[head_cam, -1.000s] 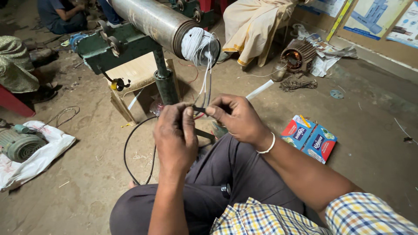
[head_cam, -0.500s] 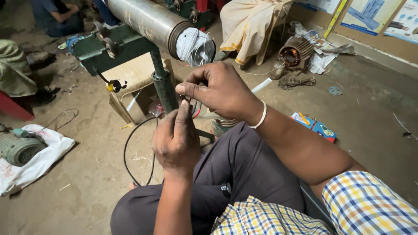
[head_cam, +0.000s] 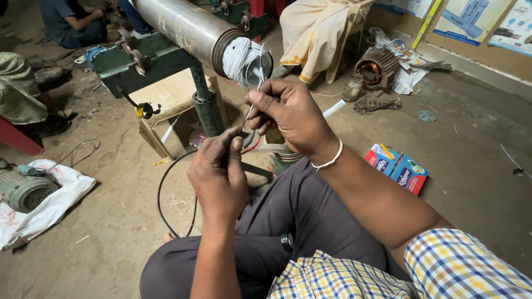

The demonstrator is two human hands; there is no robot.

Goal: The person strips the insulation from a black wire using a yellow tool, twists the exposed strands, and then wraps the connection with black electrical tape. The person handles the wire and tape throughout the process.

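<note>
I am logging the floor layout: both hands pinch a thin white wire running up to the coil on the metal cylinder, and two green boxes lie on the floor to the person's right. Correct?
Not quite. The boxes are red and blue, not green, as the head view shows. The rest holds: left hand and right hand pinch the thin white wire running to the coil on the metal cylinder.

A roller (head_cam: 183,25) is mounted on a stand (head_cam: 206,108), with thread (head_cam: 244,58) wound at its near end. Below it, both hands are placed: the left hand (head_cam: 219,171) nearer, the right hand (head_cam: 291,119) behind. Boxes (head_cam: 396,169) lie right, a motor (head_cam: 25,191) left.
</note>
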